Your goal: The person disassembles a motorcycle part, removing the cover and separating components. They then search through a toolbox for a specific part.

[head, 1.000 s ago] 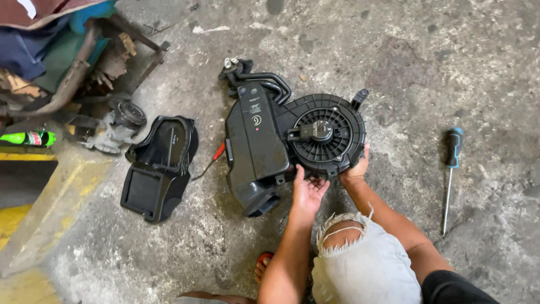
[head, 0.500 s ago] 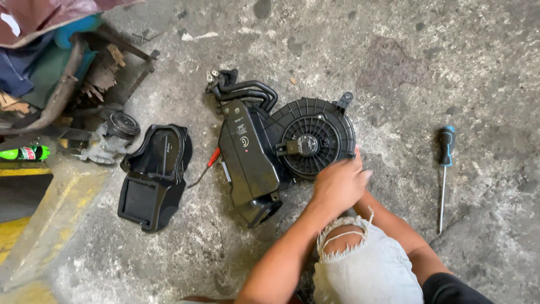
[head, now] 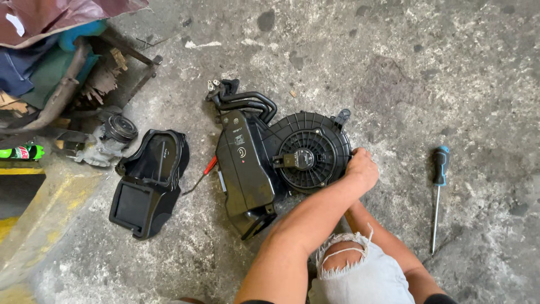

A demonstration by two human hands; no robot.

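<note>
Gripping the right rim of the blower housing (head: 308,153) on the concrete floor (head: 461,73), left hand (head: 363,169) curled shut on it.
Head view: ribbed round black plastic fan unseated, separate black cover (head: 147,181) lying left; screwdriver (head: 437,191) untouched right; right hand hidden, can't tell.

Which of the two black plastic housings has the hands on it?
The larger housing, the one with the round fan; a hand grips its right rim. The smaller housing lies untouched to its left.

bare forearms with no sleeves, and pale light-blue denim shorts (head: 365,276) with a frayed, ripped hem at the knee.
</note>
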